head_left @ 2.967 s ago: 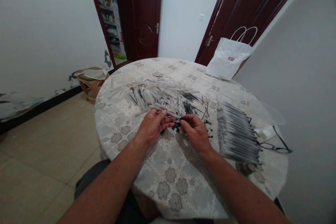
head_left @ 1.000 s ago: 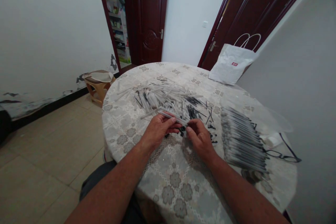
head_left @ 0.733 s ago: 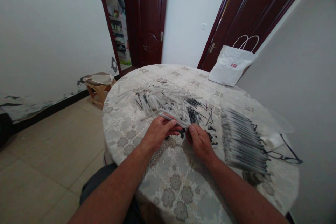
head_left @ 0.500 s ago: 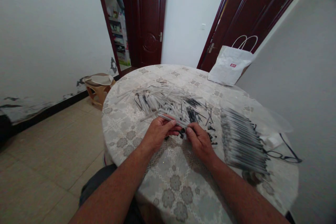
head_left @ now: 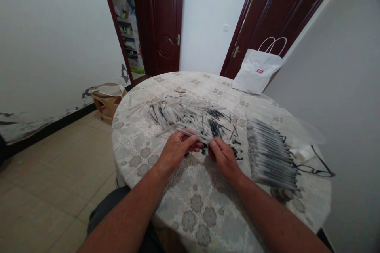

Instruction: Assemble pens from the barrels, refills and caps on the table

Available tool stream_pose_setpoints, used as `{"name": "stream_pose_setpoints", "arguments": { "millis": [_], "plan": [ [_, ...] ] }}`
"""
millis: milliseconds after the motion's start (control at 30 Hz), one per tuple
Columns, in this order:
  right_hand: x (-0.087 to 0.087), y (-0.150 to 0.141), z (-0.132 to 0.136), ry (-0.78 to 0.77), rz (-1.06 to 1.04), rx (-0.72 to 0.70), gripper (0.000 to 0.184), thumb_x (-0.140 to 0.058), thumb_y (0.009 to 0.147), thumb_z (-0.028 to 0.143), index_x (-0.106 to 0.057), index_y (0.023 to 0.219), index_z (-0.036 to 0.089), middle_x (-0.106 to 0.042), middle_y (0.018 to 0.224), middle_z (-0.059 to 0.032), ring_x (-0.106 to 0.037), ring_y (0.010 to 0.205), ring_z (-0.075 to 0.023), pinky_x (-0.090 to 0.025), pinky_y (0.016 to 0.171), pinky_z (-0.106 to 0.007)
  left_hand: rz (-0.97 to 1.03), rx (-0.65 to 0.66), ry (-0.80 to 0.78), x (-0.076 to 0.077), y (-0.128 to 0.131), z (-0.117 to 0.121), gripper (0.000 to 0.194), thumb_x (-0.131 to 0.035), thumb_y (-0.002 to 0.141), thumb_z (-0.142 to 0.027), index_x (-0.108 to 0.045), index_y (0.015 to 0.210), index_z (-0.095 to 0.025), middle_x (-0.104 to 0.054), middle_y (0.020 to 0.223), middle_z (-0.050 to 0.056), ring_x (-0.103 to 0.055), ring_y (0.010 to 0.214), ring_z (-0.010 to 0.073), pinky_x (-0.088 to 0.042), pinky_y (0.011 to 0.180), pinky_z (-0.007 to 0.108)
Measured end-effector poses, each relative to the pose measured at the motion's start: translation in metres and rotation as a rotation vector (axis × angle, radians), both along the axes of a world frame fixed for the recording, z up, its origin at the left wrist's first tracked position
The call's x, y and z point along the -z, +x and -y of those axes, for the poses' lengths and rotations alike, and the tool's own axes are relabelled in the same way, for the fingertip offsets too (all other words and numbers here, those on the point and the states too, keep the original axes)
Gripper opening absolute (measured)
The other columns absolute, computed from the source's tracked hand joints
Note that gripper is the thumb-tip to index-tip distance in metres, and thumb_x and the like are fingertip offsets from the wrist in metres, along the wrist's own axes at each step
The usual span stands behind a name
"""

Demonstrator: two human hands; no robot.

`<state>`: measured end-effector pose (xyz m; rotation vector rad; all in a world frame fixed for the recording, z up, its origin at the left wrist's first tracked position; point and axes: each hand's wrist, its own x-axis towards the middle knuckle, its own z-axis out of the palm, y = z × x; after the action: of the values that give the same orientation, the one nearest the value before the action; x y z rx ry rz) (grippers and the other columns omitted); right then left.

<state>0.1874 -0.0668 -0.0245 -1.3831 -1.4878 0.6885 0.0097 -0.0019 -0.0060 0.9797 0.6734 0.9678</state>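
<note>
Flowered tablecloth (head_left: 204, 193) below. Left hand (head_left: 175, 150) holds pale slim tubes (head_left: 184, 131) between thumb and fingers; right hand (head_left: 224, 159) narrow at tubes' end, its grip cannot tell; steadiness needed.

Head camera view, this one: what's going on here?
A person works with both bare hands over a round table. The left hand holds slim, pale tubes, and the right hand has its fingers closed at one end of them; exactly what they pinch is hidden. Beyond lie a loose heap of similar tubes and thin black sticks. To the right, many filled-looking rods lie side by side, near a pair of glasses.
</note>
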Motion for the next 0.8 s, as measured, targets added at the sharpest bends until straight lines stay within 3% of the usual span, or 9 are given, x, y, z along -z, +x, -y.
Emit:
{"name": "stream_pose_setpoints", "arguments": {
  "millis": [133,300,500,633,733,800],
  "plan": [
    [0.0,0.001,-0.001,-0.022,-0.083,-0.017,0.044,-0.039,0.104,0.051,-0.055,0.073,0.023,-0.053,0.061,0.0012,-0.05,0.056,-0.0157,-0.039,0.055,-0.029,-0.027,-0.025,0.022,-0.001,0.001,0.001,0.034,-0.083,0.078,-0.037,-0.065,0.096,-0.014,-0.078,0.086,0.009,-0.076,0.078,0.0212,-0.063,0.071,0.031],
    [-0.005,0.003,0.0,0.037,-0.036,0.019,0.041,-0.045,0.102,0.052,-0.053,0.074,0.024,-0.053,0.061,0.0018,-0.049,0.058,-0.0155,-0.039,0.055,-0.027,-0.094,-0.063,0.066,-0.001,0.006,0.002,0.035,-0.082,0.078,-0.042,-0.067,0.095,-0.014,-0.078,0.087,0.009,-0.076,0.077,0.02,-0.063,0.074,0.032],
    [-0.006,0.01,-0.005,-0.017,-0.212,0.011,0.044,-0.041,0.103,0.055,-0.058,0.08,0.022,-0.057,0.062,0.0016,-0.051,0.052,-0.0145,-0.04,0.049,-0.026,-0.178,-0.068,0.111,-0.014,0.011,-0.001,0.036,-0.081,0.079,-0.043,-0.067,0.095,-0.014,-0.077,0.083,0.008,-0.075,0.074,0.0203,-0.062,0.073,0.033],
    [-0.012,0.021,-0.008,0.122,-0.016,0.037,0.026,-0.057,0.097,0.044,-0.066,0.108,0.023,-0.068,0.08,0.0002,-0.06,0.066,-0.0158,-0.045,0.063,-0.027,-0.264,-0.032,0.181,-0.024,0.018,-0.006,0.037,-0.083,0.076,-0.045,-0.069,0.093,-0.014,-0.076,0.079,0.007,-0.074,0.073,0.021,-0.062,0.07,0.033],
    [-0.017,0.029,-0.009,0.199,0.18,-0.022,0.019,-0.056,0.097,0.036,-0.069,0.102,0.023,-0.071,0.088,-0.0028,-0.064,0.078,-0.0182,-0.046,0.073,-0.029,-0.349,0.011,0.261,-0.029,0.023,-0.01,0.035,-0.08,0.079,-0.046,-0.071,0.092,-0.015,-0.075,0.078,0.006,-0.072,0.072,0.0202,-0.06,0.068,0.031],
    [-0.019,0.032,-0.01,0.232,0.268,0.028,0.02,-0.051,0.099,0.033,-0.069,0.1,0.023,-0.072,0.092,-0.0048,-0.065,0.085,-0.0201,-0.046,0.079,-0.03,-0.422,0.028,0.333,-0.028,0.025,-0.013,0.032,-0.075,0.083,-0.046,-0.072,0.093,-0.016,-0.075,0.081,0.007,-0.072,0.073,0.0202,-0.057,0.066,0.029]
  ]
}}
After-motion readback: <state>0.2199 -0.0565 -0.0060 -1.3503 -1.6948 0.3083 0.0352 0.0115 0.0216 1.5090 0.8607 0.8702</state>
